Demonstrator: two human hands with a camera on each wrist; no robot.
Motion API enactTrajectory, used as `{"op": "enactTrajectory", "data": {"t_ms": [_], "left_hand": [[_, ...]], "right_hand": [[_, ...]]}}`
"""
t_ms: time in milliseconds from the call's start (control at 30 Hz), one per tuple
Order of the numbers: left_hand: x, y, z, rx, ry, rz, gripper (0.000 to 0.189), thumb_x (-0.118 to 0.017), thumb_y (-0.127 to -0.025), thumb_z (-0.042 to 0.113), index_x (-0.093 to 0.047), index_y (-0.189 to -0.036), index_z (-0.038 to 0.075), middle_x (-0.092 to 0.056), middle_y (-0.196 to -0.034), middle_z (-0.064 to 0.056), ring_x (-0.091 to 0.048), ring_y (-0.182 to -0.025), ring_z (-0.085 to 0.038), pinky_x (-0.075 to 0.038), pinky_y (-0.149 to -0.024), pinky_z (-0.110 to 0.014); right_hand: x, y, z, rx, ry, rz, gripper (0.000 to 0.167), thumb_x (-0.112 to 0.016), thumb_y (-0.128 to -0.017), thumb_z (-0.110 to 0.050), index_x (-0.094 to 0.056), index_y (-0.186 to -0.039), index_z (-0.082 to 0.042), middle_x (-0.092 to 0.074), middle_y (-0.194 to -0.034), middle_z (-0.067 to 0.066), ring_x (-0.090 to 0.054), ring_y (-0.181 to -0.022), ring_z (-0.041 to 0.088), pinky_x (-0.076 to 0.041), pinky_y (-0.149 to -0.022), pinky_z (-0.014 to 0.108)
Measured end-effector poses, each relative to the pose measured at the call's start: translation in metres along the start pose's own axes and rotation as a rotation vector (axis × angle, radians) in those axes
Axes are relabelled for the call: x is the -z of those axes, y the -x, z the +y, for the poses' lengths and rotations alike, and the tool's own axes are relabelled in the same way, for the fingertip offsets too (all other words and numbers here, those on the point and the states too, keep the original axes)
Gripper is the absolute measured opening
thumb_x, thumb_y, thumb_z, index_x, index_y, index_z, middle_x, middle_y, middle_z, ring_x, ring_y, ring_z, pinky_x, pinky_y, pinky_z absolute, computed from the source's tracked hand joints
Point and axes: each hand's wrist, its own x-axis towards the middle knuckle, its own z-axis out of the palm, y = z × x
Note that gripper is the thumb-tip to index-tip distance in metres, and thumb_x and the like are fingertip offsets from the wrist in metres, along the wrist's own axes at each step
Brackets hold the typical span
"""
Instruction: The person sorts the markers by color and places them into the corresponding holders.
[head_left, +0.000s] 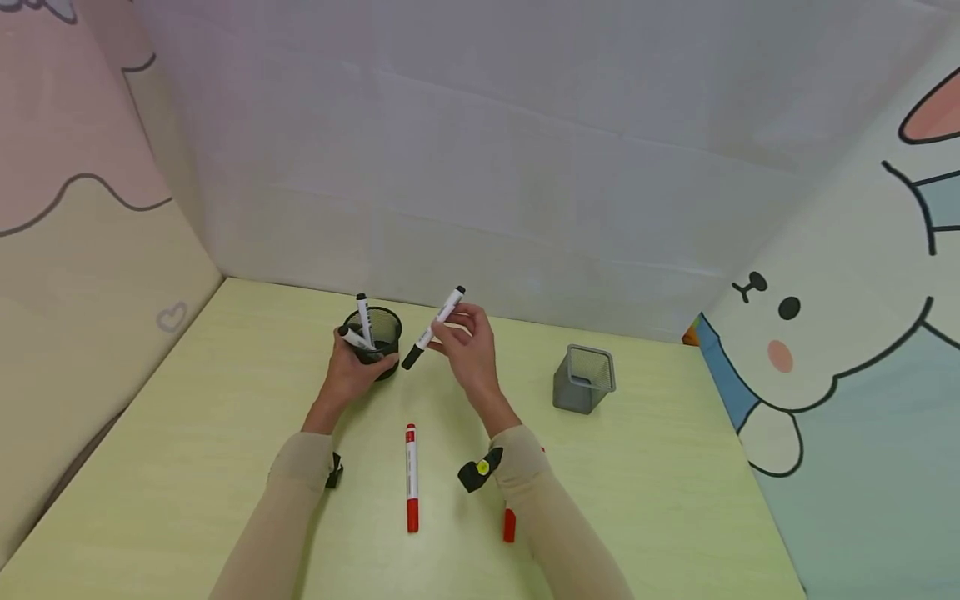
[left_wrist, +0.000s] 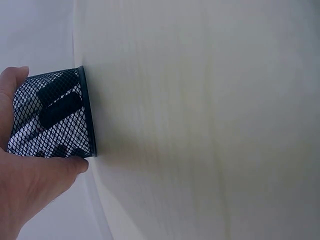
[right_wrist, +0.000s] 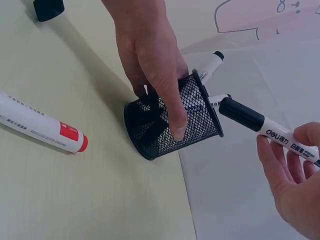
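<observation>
Over on the left, near the back edge of the table (head_left: pixel 660 492), there was the pen cup (head_left: pixel 388 325), two markers (head_left: pixel 364 315) inside it, the left hand (head_left: pixel 348 372) around its side! Just to its right, the right hand (head_left: pixel 471 346), with a third marker (head_left: pixel 435 327) between its fingers! Nearer the front, a fourth marker (head_left: pixel 412 475) lay between the left forearm (head_left: pixel 277 508) and the right forearm (head_left: pixel 555 517); a fifth marker (head_left: pixel 510 525) lay partly beneath the right one. Away right, well apart from the cup, sat another holder (head_left: pixel 573 393), the backdrop (head_left: pixel 487 167) behind everything!

From above, the head view faces forward and down; wrist views (much nearer) share the mesh cup (left_wrist: pixel 55 115).
</observation>
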Motion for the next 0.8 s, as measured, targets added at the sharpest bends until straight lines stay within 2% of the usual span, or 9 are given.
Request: {"op": "enactTrajectory", "data": {"t_ms": [433, 667, 800], "left_hand": [[-0.001, 0.0, -0.004, -0.024, 0.013, -0.011, 0.094, -0.082, -0.087, 0.013, -0.018, -0.153, -0.003, -0.042, -0.145, -0.029, -0.044, -0.134, -0.041, -0.033, -0.115, -0.054], [-0.002, -0.001, -0.005, -0.043, 0.026, -0.001, 0.094, -0.083, -0.087, 0.013, -0.018, -0.153, -0.002, -0.043, -0.144, -0.028, -0.045, -0.133, -0.04, -0.034, -0.114, -0.054], [-0.002, -0.001, -0.005, -0.031, 0.028, -0.002, 0.094, -0.083, -0.087, 0.014, -0.017, -0.152, -0.002, -0.044, -0.143, -0.029, -0.046, -0.132, -0.04, -0.035, -0.113, -0.054]], "right_hand": [[-0.012, -0.015, 0.006, 0.098, 0.01, -0.03, 0.038, -0.066, -0.096, 0.004, -0.048, -0.13, 0.0, -0.059, -0.12, 0.017, -0.066, -0.098, 0.02, -0.059, -0.088, 0.042], [-0.02, -0.023, 0.003, 0.155, 0.038, -0.031, 0.039, -0.067, -0.096, 0.004, -0.048, -0.131, 0.004, -0.058, -0.123, 0.024, -0.066, -0.105, 0.034, -0.058, -0.09, 0.042], [-0.025, -0.024, 0.005, 0.171, 0.079, -0.018, 0.038, -0.067, -0.096, 0.005, -0.049, -0.129, 0.002, -0.06, -0.121, 0.021, -0.068, -0.105, 0.033, -0.059, -0.088, 0.036]]}}
